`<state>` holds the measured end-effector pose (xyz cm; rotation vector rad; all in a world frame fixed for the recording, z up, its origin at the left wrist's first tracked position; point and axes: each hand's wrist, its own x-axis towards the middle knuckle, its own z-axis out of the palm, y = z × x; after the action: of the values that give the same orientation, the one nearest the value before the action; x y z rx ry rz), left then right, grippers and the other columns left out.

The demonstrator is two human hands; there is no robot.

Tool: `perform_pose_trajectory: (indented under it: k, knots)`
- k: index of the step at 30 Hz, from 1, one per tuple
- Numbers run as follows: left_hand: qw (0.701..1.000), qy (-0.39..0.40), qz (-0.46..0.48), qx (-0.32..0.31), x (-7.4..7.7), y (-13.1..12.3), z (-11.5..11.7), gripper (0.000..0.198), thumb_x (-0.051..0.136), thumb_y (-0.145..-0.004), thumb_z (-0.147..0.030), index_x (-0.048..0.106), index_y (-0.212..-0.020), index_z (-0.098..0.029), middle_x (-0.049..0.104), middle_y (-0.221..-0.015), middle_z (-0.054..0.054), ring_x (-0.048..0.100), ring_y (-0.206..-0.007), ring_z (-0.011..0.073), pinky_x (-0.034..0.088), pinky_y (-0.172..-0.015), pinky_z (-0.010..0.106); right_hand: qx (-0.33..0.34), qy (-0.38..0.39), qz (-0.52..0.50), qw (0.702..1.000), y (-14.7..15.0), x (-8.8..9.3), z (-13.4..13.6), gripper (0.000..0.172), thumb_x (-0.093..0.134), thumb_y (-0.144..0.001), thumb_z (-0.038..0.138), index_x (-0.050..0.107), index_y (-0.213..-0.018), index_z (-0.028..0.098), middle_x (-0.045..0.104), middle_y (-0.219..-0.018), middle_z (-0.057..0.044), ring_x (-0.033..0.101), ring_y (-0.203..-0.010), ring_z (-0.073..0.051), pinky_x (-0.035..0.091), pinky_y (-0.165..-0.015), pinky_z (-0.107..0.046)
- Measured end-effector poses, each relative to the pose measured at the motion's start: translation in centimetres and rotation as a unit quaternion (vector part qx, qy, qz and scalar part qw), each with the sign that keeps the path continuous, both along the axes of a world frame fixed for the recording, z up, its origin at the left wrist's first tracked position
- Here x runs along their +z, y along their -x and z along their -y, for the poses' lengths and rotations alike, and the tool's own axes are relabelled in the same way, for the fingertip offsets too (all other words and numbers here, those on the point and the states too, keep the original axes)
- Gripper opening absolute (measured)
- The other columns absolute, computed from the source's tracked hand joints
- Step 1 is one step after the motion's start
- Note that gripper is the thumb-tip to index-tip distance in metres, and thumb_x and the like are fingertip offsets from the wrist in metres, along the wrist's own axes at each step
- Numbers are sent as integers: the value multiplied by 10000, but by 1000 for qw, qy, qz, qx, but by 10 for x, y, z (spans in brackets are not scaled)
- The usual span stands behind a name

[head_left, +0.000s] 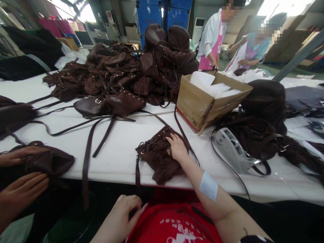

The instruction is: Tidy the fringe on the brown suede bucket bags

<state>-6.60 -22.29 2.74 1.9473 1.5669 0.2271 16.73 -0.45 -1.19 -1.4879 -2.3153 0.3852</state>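
A small dark brown fringed bag [162, 158] lies on the white table in front of me, with metal eyelets along its upper edge and a strap at each side. My right hand [178, 147] rests on its fringe, fingers spread across the front. Near my red shirt, below the table edge, my left hand [124, 209] is loosely bent with the thumb apart. Nothing shows in it, though its fingertips are partly hidden. A pale blue patch [208, 185] sticks to my right forearm.
Another person's hands [25, 189] handle a brown bag [52, 160] at the left. Brown bags [111, 71] are heaped behind. A cardboard box [194, 104] holds white sheets. Right of me stands a grey tape dispenser [233, 152] beside more bags [263, 101]. Two people stand beyond the table.
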Motion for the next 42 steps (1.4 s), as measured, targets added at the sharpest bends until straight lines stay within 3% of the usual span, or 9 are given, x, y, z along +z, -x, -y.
perform_pose_trajectory:
  k: [5,11,14,18,23,26,31,37,42]
  knots:
    - [997,-60,19,40,-6,13,1,169,501,-890,-351,640,-883,-256,674,-1039,36,628,-965,194,511,-878,316,3,-7,3,1000,2,1,1,628,641,-757,177,482,-1364,202,346,-1498,-127,251,-1390,-310,257,-1106,-469]
    - [965,-259,-7,46,15,-21,-74,336,483,-895,-317,525,-1203,-190,556,-1267,108,489,-1217,229,391,-1070,381,-1,-12,12,1000,2,3,4,602,615,-779,168,482,-1366,193,364,-1489,-135,278,-1378,-294,260,-1104,-457]
    - [967,-250,-52,-17,21,-45,-113,406,539,-837,-263,508,-1231,-171,536,-1286,111,459,-1234,245,360,-1087,397,0,-19,28,999,1,2,4,590,609,-794,206,478,-1369,191,363,-1490,-129,284,-1377,-284,255,-1112,-446]
    - [968,-170,-167,-75,14,-65,-135,255,513,-752,-150,607,-989,-144,599,-1077,124,566,-1012,263,455,-923,403,-2,-21,41,999,1,3,4,570,607,-814,266,488,-1366,197,385,-1478,-117,303,-1369,-279,252,-1119,-420]
    - [968,-129,-200,-79,14,-62,-120,176,435,-839,-208,600,-882,-164,602,-944,101,594,-872,240,465,-812,378,-2,-13,33,999,2,2,3,573,626,-803,303,501,-1355,208,392,-1476,-109,301,-1369,-276,248,-1120,-410]
    - [973,-112,-184,-81,20,-54,-103,165,457,-866,-280,591,-873,-184,602,-922,79,584,-889,239,456,-821,374,-2,-10,29,1000,2,2,3,573,625,-800,299,501,-1352,209,394,-1475,-105,301,-1368,-273,255,-1115,-413]
    - [981,-91,-152,-81,21,-46,-75,78,515,-821,-221,586,-844,-201,588,-987,67,553,-984,241,449,-874,380,-1,-4,24,1000,2,2,3,570,623,-804,298,497,-1353,209,393,-1475,-110,297,-1369,-274,262,-1108,-429]
    - [986,-128,-79,-71,7,-32,-52,261,530,-809,-159,608,-1046,-232,565,-1221,72,501,-1185,240,400,-1034,421,-2,-2,13,1000,2,4,4,529,595,-821,281,516,-1339,207,417,-1461,-108,312,-1363,-262,269,-1108,-418]
    - [983,-182,-9,-7,3,-19,-52,242,513,-877,-328,583,-1079,-215,626,-1161,104,592,-1086,239,488,-955,398,4,2,12,1000,2,7,4,549,605,-799,242,515,-1339,196,427,-1454,-108,332,-1349,-248,270,-1111,-403]
